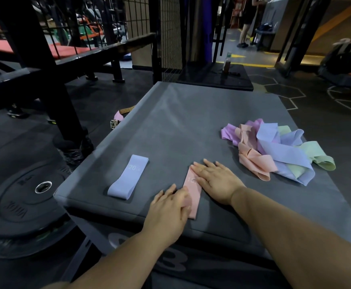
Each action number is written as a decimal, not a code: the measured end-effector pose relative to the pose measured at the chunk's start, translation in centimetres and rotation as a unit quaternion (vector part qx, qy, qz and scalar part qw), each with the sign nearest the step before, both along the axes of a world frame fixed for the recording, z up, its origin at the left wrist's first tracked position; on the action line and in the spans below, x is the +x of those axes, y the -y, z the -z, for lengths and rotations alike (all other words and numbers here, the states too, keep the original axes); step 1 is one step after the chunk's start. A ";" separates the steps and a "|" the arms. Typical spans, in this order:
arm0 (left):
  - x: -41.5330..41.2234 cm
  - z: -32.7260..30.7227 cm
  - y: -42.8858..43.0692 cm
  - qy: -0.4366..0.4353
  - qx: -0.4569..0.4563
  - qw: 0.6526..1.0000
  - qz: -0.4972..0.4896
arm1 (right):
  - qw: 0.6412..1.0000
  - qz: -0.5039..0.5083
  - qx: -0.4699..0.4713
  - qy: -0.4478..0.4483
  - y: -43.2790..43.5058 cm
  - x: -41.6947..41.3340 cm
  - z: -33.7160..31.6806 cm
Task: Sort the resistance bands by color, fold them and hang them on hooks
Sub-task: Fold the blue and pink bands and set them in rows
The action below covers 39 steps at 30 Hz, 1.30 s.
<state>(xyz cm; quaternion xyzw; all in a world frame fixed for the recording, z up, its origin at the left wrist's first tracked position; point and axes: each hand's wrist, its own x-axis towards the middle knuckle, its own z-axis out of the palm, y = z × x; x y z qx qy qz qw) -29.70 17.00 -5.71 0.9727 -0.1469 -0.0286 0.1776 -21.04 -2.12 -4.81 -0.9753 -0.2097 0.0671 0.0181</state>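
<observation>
Pink band (194, 196): folded flat, lying near the front edge of the gray soft box (191, 122), with both hands on it.
Left hand (170, 207): open and flat, with its fingers pressing on the near part of the pink band.
Right hand (216, 182): open and flat, fingers straight, pressing on the far end of the pink band.
Light purple band (128, 177): folded flat, marked 20, lying left of the pink band and not touching it.
Pile of bands (274, 151): loose pink, purple, blue and green bands heaped on the right side of the box, away from both hands.
Weight plate (24, 205): black, lying on the floor left of the box.
</observation>
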 end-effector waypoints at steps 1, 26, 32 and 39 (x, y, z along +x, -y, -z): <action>-0.2 -0.2 -0.1 0.001 0.014 1.000 0.011 | 1.000 0.000 -0.001 -0.001 0.0 0.0 0.0; -0.6 -0.4 0.4 -0.054 0.144 0.987 0.036 | 1.000 0.006 0.000 -0.004 0.1 0.4 0.5; -0.4 -0.5 0.4 -0.071 0.150 0.985 0.037 | 1.000 0.005 -0.007 -0.007 0.0 0.3 0.4; -0.2 -0.5 0.2 -0.076 0.124 0.989 0.040 | 1.000 0.009 0.000 0.001 0.0 -0.1 0.3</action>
